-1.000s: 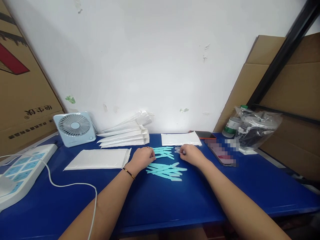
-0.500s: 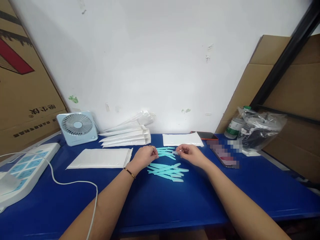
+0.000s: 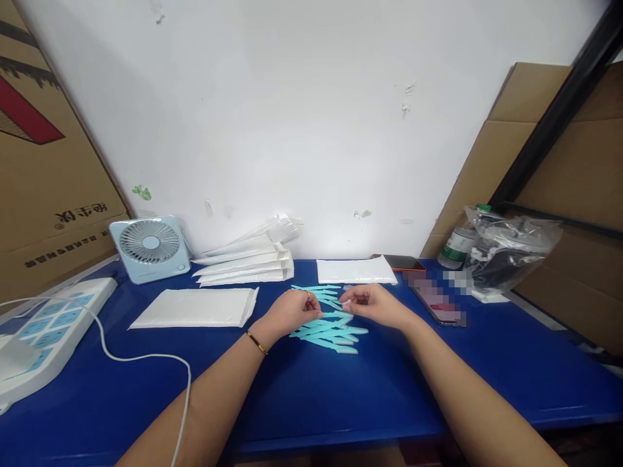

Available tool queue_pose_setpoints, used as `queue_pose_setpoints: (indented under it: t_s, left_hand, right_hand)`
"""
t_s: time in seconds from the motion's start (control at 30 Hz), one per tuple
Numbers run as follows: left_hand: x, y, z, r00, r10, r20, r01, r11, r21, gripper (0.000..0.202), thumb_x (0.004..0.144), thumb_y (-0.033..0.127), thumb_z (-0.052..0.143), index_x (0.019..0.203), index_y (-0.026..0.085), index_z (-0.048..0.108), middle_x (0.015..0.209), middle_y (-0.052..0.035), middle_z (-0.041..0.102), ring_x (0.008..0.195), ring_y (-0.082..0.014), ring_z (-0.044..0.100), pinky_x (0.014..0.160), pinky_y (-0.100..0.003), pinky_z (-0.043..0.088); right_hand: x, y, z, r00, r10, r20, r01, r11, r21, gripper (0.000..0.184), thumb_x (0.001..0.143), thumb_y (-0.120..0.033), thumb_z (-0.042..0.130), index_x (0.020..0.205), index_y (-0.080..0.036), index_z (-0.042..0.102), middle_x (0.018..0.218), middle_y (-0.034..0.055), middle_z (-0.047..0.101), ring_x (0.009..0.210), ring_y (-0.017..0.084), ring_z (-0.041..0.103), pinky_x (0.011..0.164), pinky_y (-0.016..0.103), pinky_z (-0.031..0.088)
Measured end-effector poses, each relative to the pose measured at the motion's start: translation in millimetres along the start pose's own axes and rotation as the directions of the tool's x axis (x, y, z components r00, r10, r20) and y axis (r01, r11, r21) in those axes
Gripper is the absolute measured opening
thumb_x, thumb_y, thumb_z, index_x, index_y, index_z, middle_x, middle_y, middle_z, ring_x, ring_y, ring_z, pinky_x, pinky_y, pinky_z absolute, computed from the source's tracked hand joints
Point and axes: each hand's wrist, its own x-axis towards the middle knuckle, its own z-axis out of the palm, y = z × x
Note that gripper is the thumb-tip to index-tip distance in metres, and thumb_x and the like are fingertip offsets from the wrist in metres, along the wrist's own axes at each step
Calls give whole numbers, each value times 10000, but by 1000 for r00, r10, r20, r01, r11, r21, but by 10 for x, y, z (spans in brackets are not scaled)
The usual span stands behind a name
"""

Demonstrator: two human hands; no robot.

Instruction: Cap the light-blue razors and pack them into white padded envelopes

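Slim turquoise eyebrow razors with pale ends lie in two groups on the blue table, a front pile point(image 3: 326, 338) and a back row point(image 3: 318, 292). My left hand point(image 3: 294, 310) is closed in a pinch at the left end of a turquoise razor point(image 3: 335, 316) over the front pile. Opposite it, my right hand point(image 3: 372, 303) has its thumb and fingers pinched just above that razor's pale end. Something small and whitish shows at the right fingertips, too small to name. Behind the right hand lies a small translucent piece point(image 3: 348, 287).
White padded envelopes lie at left point(image 3: 195, 308), in a stack point(image 3: 248, 267) and at the back point(image 3: 357, 270). Phones point(image 3: 406, 263) point(image 3: 435, 301), a bottle point(image 3: 456, 246) and a clear bag point(image 3: 511, 250) are rightward. A fan point(image 3: 150, 250), power strip point(image 3: 58, 324) and white cable point(image 3: 146, 355) occupy the left.
Both hands have come nearer to me, from the back row to the front pile. The left hand has also shifted right. A translucent piece now shows behind the right hand.
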Motion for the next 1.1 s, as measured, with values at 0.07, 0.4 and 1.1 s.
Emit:
queue_pose_setpoints:
  t_s: [0.07,0.4,1.1]
  left_hand:
    - [4,-9,-11,995,27,-92,-17,994,112,226,773,412,581,860,211,636,852,-9,651,754,-160,588,629,-246,413]
    - [102,-241,14,974,51,-223,48,908,416,160,834,297,532,938,220,626,968,-34,633,925,-200,576,757,-294,411]
    - [118,-236,-14,990,-22,-139,31,998,57,156,798,335,522,792,201,600,753,-5,637,694,-142,573,579,-222,386]
  right_hand:
    - [-16,32,-135,990,-21,-137,-5,982,-191,238,783,-341,571,909,-167,673,665,21,630,596,146,558,567,253,422]
    - [79,404,-293,978,-38,-206,-106,759,-642,167,717,-191,577,866,-193,652,836,46,603,712,160,553,670,258,395]
    - [51,132,-110,997,24,-74,-25,1000,-17,307,748,-404,626,925,-154,648,703,21,620,623,132,540,572,239,412]
